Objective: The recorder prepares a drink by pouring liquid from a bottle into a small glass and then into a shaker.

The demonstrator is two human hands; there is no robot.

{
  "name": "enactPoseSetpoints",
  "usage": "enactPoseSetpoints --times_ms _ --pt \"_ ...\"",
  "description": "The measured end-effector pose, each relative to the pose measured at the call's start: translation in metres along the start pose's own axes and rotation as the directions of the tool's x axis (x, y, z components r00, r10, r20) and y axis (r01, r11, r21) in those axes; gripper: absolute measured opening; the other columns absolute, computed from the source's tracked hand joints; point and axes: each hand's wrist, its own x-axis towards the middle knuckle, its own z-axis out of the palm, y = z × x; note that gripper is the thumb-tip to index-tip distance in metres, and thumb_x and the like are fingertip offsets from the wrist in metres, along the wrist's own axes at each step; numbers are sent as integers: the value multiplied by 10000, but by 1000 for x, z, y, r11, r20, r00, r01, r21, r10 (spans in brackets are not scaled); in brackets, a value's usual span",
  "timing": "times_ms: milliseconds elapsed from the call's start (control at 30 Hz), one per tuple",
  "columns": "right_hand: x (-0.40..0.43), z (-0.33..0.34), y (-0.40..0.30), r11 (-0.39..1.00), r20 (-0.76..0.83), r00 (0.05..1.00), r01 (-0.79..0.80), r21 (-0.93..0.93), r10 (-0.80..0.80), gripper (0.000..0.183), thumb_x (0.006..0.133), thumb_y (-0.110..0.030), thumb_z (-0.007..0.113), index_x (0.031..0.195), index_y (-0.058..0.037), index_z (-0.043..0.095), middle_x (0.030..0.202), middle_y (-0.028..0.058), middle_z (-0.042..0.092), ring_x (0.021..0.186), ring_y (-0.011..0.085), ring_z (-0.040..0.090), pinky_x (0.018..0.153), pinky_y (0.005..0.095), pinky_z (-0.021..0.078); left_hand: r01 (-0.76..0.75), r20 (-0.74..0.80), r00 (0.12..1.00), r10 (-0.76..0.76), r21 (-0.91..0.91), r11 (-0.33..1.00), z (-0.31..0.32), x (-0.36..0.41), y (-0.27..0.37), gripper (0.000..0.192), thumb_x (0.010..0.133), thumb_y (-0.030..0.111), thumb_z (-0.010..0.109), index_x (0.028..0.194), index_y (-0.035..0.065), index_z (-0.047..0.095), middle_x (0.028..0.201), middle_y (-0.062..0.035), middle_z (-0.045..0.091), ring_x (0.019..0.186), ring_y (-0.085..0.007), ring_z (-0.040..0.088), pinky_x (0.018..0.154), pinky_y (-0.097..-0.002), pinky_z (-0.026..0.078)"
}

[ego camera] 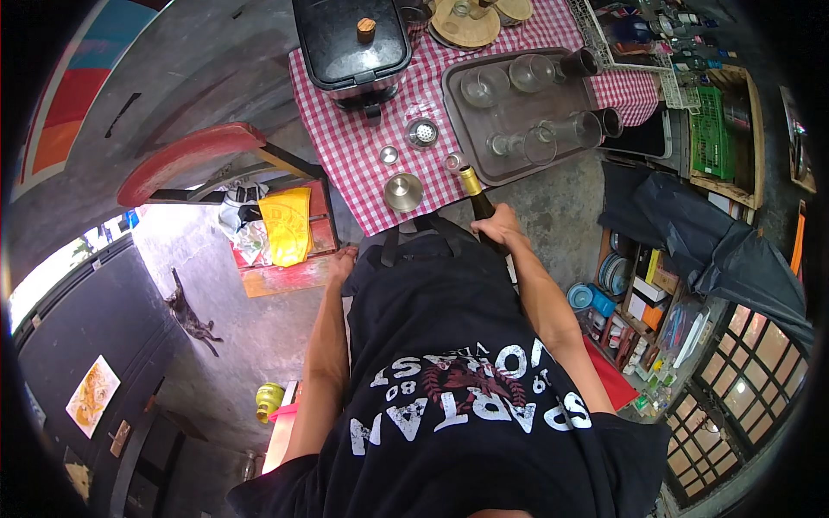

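My right hand [497, 223] grips a dark wine-type bottle [480, 201] with gold foil round its neck, upright beside my hip at the front edge of the table. My left hand [343, 263] hangs by my other hip next to a red wooden chair [285, 275]; nothing shows in it, and its fingers are partly hidden. On the red checked tablecloth [343, 162] before me stand a steel shaker cup [403, 192], a strainer top [423, 133] and a small steel cap [388, 155]. A small glass [454, 162] sits close to the bottle's neck.
A brown tray [550, 107] carries several stemmed glasses, some lying down. Behind are a black lidded cooker [353, 45], round wooden boards [466, 22] and a white wire rack [677, 87]. A yellow cloth [285, 226] covers the chair seat. A cat [188, 314] lies on the floor.
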Motion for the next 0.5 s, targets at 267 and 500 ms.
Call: enactPoseSetpoints --times_ms 267,500 --pt "-3 -5 -4 999 41 998 -39 -11 39 574 521 -325 731 987 6 674 989 220 670 934 323 658 839 375 515 -31 -16 999 31 3 1000 1 0 3 335 855 271 564 1031 10 678 908 -66 662 876 -153 581 806 -272 442" --pt "8 6 6 997 16 999 -50 -56 51 597 513 -312 724 1013 10 667 993 221 669 942 324 656 843 373 515 -4 25 1000 7 -114 993 2 35 -51 351 859 292 571 1036 9 678 888 -51 650 857 -150 575 787 -270 440"
